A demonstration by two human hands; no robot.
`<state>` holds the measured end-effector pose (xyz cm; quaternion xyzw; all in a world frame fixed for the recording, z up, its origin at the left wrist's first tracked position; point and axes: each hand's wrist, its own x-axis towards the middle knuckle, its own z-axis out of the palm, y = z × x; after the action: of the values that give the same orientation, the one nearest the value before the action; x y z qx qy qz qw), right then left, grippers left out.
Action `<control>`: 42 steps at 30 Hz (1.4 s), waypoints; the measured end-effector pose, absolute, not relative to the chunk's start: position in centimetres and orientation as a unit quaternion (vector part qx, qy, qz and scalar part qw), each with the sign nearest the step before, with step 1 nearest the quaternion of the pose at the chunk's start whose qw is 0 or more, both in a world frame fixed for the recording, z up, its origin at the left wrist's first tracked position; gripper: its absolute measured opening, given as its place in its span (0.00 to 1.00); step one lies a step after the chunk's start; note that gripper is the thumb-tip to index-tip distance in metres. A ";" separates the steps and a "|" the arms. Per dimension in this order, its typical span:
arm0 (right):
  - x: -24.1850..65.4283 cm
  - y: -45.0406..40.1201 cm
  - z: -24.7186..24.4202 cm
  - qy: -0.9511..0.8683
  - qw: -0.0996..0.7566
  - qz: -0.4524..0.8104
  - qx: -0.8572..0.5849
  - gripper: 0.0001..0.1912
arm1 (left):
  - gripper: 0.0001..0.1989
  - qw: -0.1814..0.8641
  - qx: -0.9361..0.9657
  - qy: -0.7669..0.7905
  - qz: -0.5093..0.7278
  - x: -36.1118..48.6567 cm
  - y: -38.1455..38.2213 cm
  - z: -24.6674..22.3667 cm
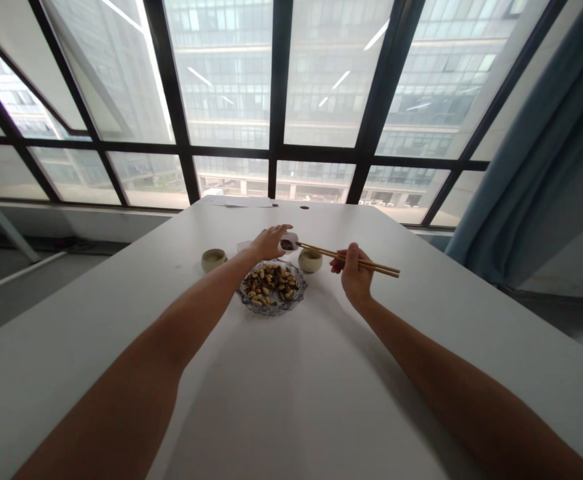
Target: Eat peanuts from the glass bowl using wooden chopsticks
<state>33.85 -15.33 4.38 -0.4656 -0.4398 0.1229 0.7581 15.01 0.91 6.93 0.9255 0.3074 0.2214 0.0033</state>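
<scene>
My left hand point(270, 243) reaches over the glass dish and grips a small whitish cup point(291, 237). The cup tips toward me, and dark bits show in its mouth. In my right hand point(355, 267) is a pair of wooden chopsticks point(384, 269), their tips at the cup's mouth; whether they pinch anything is too small to tell. Below my left wrist stands a scalloped clear glass dish point(271, 309) holding pale shelled-looking nuts point(259, 283) mixed with dark pieces. A small pale-green cup point(311, 261) sits under the chopsticks.
Another pale-green cup point(213, 261) stands left of my forearm, near a clear container point(244, 246) partly hidden behind my wrist. Papers point(239, 201) lie at the far edge of the white table point(251, 400). Windows rise beyond it; a blue curtain point(531, 160) hangs at right.
</scene>
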 end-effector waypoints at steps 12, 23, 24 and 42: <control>33.5 -13.4 6.2 -0.590 0.650 0.062 -0.474 0.28 | 0.37 0.036 0.907 0.369 0.200 15.6 0.0 6.7; 32.0 -17.8 12.1 -0.705 0.466 0.198 -0.497 0.36 | 0.35 0.029 0.887 0.440 0.139 14.1 -0.9 7.5; 31.7 -17.8 11.9 -0.718 0.444 0.209 -0.494 0.36 | 0.32 0.005 0.890 0.429 0.155 13.4 -1.2 7.5; 30.0 -17.3 9.7 -0.683 0.399 0.367 -0.489 0.29 | 0.21 -0.130 0.803 0.442 0.377 0.0 -3.1 1.7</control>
<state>30.03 -17.26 9.73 -0.4892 -0.6831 0.3674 0.3988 0.02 -3.08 1.70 0.8035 0.4416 0.3775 -0.1301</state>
